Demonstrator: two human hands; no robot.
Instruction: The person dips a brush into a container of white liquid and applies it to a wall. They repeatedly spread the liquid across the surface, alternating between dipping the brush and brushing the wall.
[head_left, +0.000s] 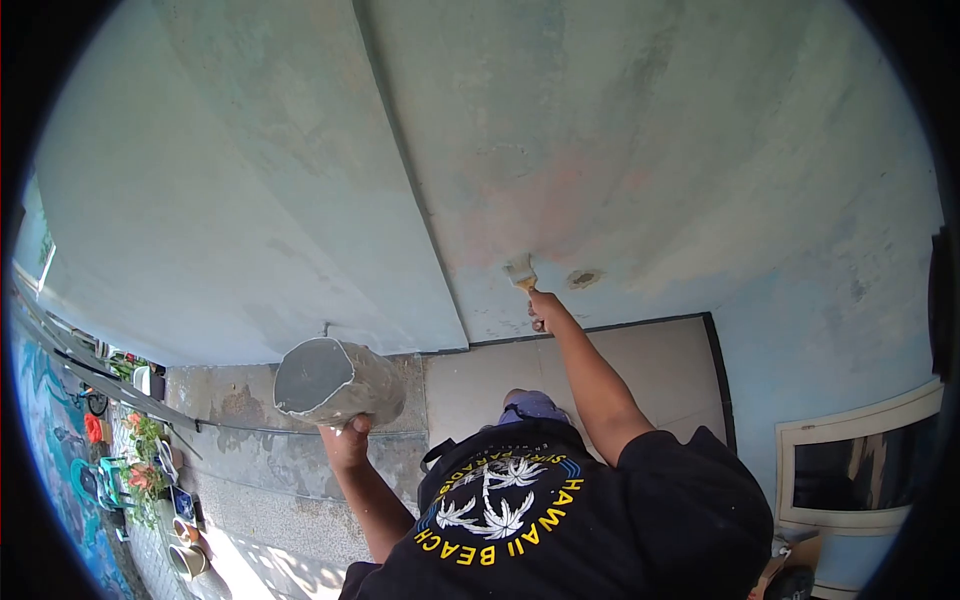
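Observation:
My right hand is closed round the handle of a paintbrush, whose bristles are at the pale blue-green wall. Just right of the brush, the wall has a small chipped patch. At the lower left, my left hand holds a paint-splashed bucket from below, and its wide mouth faces left. The fingers behind the bucket are mostly hidden. Pinkish and faded areas show on the wall above the brush.
A ledge edge runs down the wall. Below lie a tiled floor and rough concrete. Potted plants and pots stand at the far left. A framed window is at the lower right.

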